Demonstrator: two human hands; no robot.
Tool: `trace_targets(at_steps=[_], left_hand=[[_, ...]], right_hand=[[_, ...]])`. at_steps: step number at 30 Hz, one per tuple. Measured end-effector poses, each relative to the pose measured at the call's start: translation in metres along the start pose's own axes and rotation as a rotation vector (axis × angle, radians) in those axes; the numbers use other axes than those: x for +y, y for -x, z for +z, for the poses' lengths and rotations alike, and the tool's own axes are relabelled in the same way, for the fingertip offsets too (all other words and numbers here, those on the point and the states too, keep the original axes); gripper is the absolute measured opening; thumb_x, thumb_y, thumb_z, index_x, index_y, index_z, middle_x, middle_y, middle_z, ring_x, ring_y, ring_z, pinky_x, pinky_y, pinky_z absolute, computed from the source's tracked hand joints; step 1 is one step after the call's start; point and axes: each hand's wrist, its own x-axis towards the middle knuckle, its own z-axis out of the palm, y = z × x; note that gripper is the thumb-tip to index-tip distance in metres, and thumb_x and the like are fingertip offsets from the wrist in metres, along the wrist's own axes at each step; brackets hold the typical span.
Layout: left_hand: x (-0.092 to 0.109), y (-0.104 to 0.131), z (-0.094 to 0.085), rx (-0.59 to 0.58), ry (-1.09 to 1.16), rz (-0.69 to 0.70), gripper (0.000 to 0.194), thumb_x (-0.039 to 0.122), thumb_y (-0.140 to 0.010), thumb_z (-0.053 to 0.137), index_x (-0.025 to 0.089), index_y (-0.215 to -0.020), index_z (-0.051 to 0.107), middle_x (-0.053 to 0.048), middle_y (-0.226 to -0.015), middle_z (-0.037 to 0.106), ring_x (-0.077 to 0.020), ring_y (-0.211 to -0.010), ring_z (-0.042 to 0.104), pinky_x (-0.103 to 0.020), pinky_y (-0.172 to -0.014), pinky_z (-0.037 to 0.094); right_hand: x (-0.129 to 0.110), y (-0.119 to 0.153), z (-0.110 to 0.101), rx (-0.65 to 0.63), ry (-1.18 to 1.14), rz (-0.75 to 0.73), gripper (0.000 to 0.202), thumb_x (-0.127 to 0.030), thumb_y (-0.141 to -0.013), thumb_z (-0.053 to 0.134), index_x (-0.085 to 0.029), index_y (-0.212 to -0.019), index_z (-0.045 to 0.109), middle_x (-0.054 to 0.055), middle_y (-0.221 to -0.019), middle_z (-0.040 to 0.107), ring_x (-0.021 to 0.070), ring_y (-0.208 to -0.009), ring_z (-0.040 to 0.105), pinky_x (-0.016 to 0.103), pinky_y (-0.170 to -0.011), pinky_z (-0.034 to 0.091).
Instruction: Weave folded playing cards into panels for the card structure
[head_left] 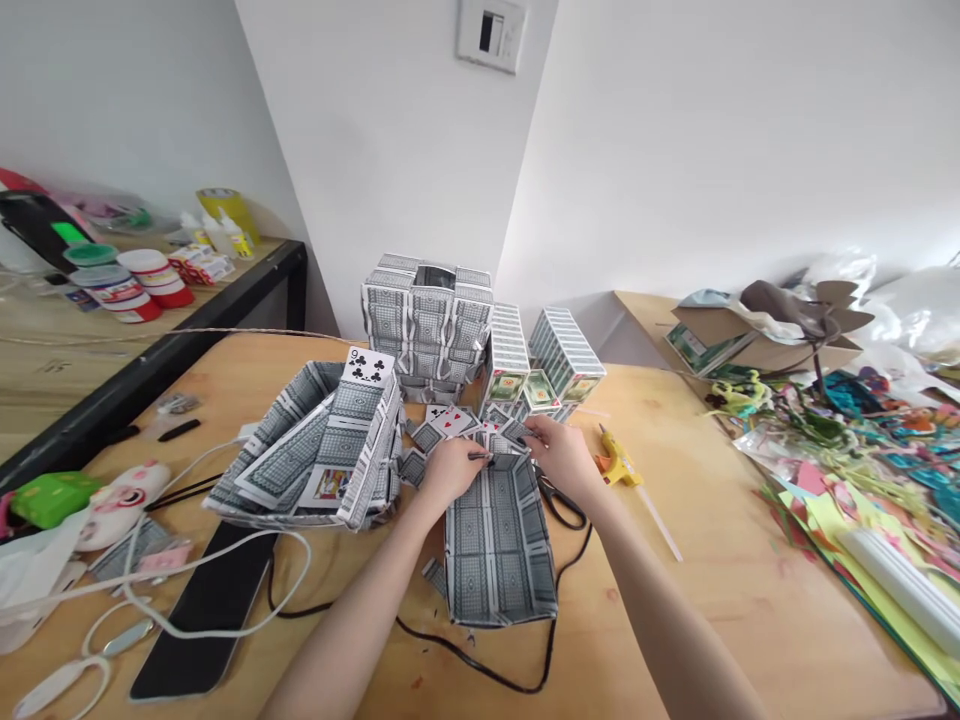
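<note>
A rectangular tray (499, 545) built from playing cards with grey patterned backs lies in front of me on the wooden table. At its far left corner my left hand (452, 473) is closed, and a thin dark stick-like thing (478, 456) shows at its fingertips. My right hand (561, 455) is pinched at the far right corner, close to a loose card (513, 428); what its fingers hold is hidden. Loose playing cards (450, 421), some face up, lie just beyond the tray. Black-handled scissors (562, 503) rest partly under my right wrist.
Left stands a larger card-built box (300, 450); behind is a bulky card structure (427, 320). Card packs (566, 350) are stacked at the back. A yellow glue gun (619, 460), black cable (480, 662) and phone (206, 615) lie around. Craft scraps (847, 430) cover the right side.
</note>
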Motion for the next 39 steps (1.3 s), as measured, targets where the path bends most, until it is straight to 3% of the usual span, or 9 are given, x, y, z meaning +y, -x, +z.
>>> trace_targets(at_steps=[4, 16, 23, 30, 39], left_hand=[[0.000, 0.002, -0.001, 0.011, -0.001, 0.028, 0.021, 0.028, -0.075, 0.054, 0.024, -0.089, 0.070, -0.001, -0.091, 0.069, -0.0191, -0.087, 0.060, -0.028, -0.077, 0.044], [0.002, 0.001, -0.002, 0.008, 0.074, -0.058, 0.020, 0.028, -0.070, 0.058, 0.023, -0.085, 0.071, -0.001, -0.089, 0.070, -0.0207, -0.085, 0.062, -0.027, -0.072, 0.046], [0.002, 0.000, -0.002, -0.021, 0.320, -0.076, 0.024, 0.021, -0.067, 0.058, 0.020, -0.088, 0.070, -0.002, -0.090, 0.069, -0.0190, -0.083, 0.062, -0.028, -0.076, 0.046], [-0.003, -0.001, 0.003, 0.013, 0.366, -0.098, 0.021, 0.021, -0.066, 0.060, 0.018, -0.085, 0.070, -0.002, -0.086, 0.069, -0.0193, -0.082, 0.062, -0.029, -0.077, 0.047], [-0.004, -0.002, 0.004, 0.014, 0.418, -0.077, 0.022, 0.020, -0.067, 0.058, 0.018, -0.085, 0.070, -0.003, -0.087, 0.069, -0.0193, -0.083, 0.062, -0.029, -0.077, 0.047]], right_hand=[[-0.003, -0.001, -0.003, 0.016, -0.030, 0.013, 0.016, -0.020, -0.076, 0.046, -0.021, -0.084, 0.060, 0.002, -0.073, 0.065, 0.0176, -0.065, 0.061, 0.027, -0.062, 0.044], [-0.003, -0.008, -0.001, -0.236, 0.203, -0.093, 0.015, -0.015, -0.076, 0.051, -0.022, -0.085, 0.060, 0.003, -0.080, 0.067, 0.0187, -0.077, 0.061, 0.024, -0.066, 0.039], [0.001, -0.012, 0.000, -0.277, 0.265, -0.101, 0.022, -0.018, -0.078, 0.048, -0.022, -0.095, 0.060, 0.005, -0.078, 0.067, 0.0195, -0.073, 0.061, 0.024, -0.063, 0.039], [-0.006, -0.009, -0.002, -0.313, 0.419, -0.180, 0.023, -0.020, -0.080, 0.044, -0.023, -0.096, 0.060, 0.007, -0.085, 0.067, 0.0220, -0.076, 0.061, 0.026, -0.061, 0.037], [-0.012, -0.010, -0.006, -0.390, 0.532, -0.166, 0.024, -0.021, -0.083, 0.041, -0.021, -0.097, 0.060, 0.007, -0.086, 0.067, 0.0200, -0.079, 0.060, 0.025, -0.063, 0.036]])
